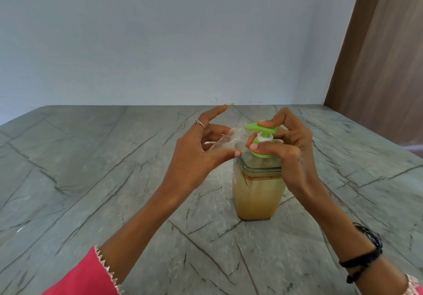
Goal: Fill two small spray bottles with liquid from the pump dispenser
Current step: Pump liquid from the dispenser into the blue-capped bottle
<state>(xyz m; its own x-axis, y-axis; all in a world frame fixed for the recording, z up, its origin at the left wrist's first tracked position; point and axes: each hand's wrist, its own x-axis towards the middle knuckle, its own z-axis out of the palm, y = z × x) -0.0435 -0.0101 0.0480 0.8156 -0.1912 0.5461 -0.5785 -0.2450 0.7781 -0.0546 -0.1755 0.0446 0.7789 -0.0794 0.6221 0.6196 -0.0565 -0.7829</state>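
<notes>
A square clear pump dispenser [258, 194] holding cloudy amber liquid stands on the stone table [91, 168]. Its green pump head [261, 129] points left. My right hand [288, 148] curls round the pump: the forefinger presses on top of the green head and the thumb lies against the green collar. My left hand [201, 152] holds a small clear spray bottle [229, 141], uncapped and tilted, with its open neck just under the spout. Thumb and lower fingers pinch the bottle while the forefinger sticks out straight. Only one small bottle is in view.
The grey veined table runs back to a pale wall [160, 38]. A brown wooden panel [377, 65] stands at the right rear corner.
</notes>
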